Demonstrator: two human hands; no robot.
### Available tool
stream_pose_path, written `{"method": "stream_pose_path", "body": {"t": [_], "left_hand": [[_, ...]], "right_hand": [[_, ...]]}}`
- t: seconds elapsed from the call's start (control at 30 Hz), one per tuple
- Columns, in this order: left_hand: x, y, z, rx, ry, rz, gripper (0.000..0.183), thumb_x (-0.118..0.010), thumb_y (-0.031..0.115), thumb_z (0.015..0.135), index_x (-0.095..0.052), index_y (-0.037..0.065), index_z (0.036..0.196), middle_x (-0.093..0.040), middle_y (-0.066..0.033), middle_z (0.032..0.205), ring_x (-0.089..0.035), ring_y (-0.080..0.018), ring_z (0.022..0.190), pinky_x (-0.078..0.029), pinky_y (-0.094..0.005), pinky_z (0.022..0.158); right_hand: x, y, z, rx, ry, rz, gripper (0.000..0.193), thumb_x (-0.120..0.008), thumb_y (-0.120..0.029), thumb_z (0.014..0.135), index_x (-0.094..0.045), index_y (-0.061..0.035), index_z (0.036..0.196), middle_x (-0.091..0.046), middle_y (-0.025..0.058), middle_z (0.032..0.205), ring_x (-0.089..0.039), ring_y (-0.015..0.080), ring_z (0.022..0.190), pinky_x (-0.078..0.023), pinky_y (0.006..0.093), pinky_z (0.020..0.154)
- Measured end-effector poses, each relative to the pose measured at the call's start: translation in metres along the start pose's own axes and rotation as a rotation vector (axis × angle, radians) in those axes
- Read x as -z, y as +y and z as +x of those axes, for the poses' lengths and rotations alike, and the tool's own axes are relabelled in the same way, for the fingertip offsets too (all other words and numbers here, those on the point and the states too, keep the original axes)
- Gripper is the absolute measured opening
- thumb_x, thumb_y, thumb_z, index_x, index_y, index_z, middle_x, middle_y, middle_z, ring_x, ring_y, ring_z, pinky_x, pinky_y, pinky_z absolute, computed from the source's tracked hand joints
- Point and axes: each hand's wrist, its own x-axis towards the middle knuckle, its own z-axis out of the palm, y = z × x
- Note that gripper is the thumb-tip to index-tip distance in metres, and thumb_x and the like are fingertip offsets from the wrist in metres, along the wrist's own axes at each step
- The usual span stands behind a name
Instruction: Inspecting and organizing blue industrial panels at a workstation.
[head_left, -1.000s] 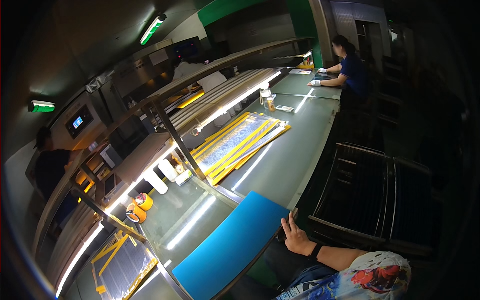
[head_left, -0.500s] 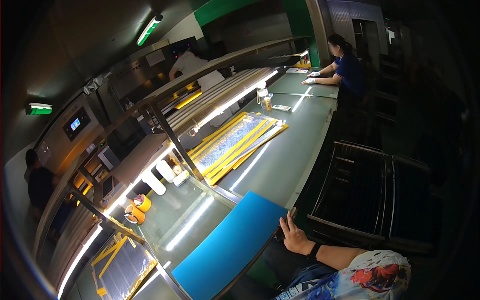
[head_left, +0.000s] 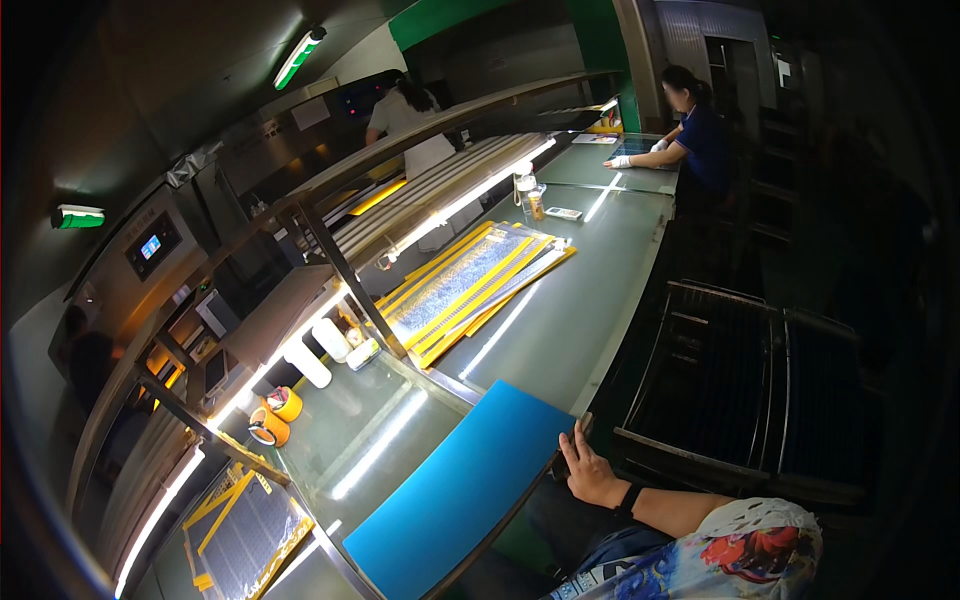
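A plain blue rectangular sheet (head_left: pixel 460 480) lies along the near edge of the glass-topped workbench (head_left: pixel 620 270). At its right end is my right hand (head_left: pixel 594 476), with a dark band on the wrist. Its index and middle fingers are stretched out and apart, their tips touching or very close to the sheet's corner. Nothing shows between them. The thumb and other fingers are partly hidden. Just beyond the fingertips, a small brownish block (head_left: pixel 585 422) sits at the bench edge. My left hand is out of sight.
Yellow-framed patterned panels (head_left: pixel 470 290) are stacked further along the bench, with another panel (head_left: pixel 245 530) lower left. Orange tape rolls (head_left: pixel 270 427) and white bottles (head_left: pixel 308 362) stand under a lit shelf (head_left: pixel 440 215). Dark metal racks (head_left: pixel 700 380) stand right. A co-worker (head_left: pixel 695 135) is at the far end.
My right hand and the blue sheet stay almost still. The far co-worker's hands have shifted, and a dark sheet now shows beside them. The person in white behind the shelf has moved to the right.
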Motion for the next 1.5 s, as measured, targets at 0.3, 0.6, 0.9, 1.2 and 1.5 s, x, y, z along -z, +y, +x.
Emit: {"method": "stream_pose_path", "body": {"t": [0.3, 0.6, 0.9, 1.2, 1.5], "left_hand": [[0.003, 0.001, 0.002, -0.005, 0.015, -0.031, 0.040, -0.043, 0.028, 0.093, -0.048, 0.008, 0.128, -0.054, -0.0167, 0.123, -0.052, -0.0328, 0.112, -0.040, -0.0481, 0.093], [0.005, 0.004, 0.003, -0.009, 0.027, -0.065, 0.041, -0.044, 0.028, 0.093, -0.048, 0.008, 0.128, -0.053, -0.0171, 0.123, -0.052, -0.0332, 0.113, -0.040, -0.0481, 0.093], [0.011, 0.011, 0.006, -0.012, 0.040, -0.098, 0.041, -0.045, 0.028, 0.093, -0.048, 0.008, 0.129, -0.053, -0.0175, 0.124, -0.051, -0.0336, 0.113, -0.040, -0.0481, 0.093], [0.019, 0.019, 0.007, -0.013, 0.053, -0.130, 0.042, -0.045, 0.028, 0.093, -0.047, 0.008, 0.129, -0.052, -0.0179, 0.124, -0.051, -0.0339, 0.114, -0.040, -0.0480, 0.093], [0.030, 0.028, 0.013, -0.019, 0.071, -0.163, 0.042, -0.046, 0.028, 0.093, -0.047, 0.007, 0.129, -0.052, -0.0183, 0.125, -0.051, -0.0343, 0.114, -0.040, -0.0480, 0.093]], "right_hand": [[0.002, -0.001, 0.000, -0.034, -0.033, 0.023, 0.076, -0.051, -0.002, 0.072, -0.021, 0.0057, 0.141, -0.009, 0.0417, 0.141, -0.039, 0.0504, 0.123, -0.045, 0.0401, 0.096], [-0.006, 0.005, 0.000, -0.001, 0.011, -0.004, 0.082, -0.057, -0.005, 0.069, -0.020, 0.0039, 0.141, -0.010, 0.0414, 0.141, -0.043, 0.0509, 0.119, -0.049, 0.0412, 0.090], [-0.006, 0.005, 0.000, 0.003, 0.011, -0.004, 0.082, -0.057, -0.004, 0.068, -0.020, 0.0045, 0.141, -0.009, 0.0417, 0.141, -0.043, 0.0511, 0.119, -0.049, 0.0413, 0.090], [0.000, -0.001, 0.000, -0.027, -0.023, 0.008, 0.075, -0.051, -0.002, 0.072, -0.021, 0.0059, 0.141, -0.010, 0.0419, 0.141, -0.041, 0.0500, 0.121, -0.047, 0.0392, 0.093], [0.000, 0.001, 0.000, -0.022, -0.018, 0.006, 0.075, -0.051, -0.002, 0.073, -0.021, 0.0055, 0.141, -0.009, 0.0415, 0.141, -0.041, 0.0501, 0.121, -0.047, 0.0395, 0.093]]}}
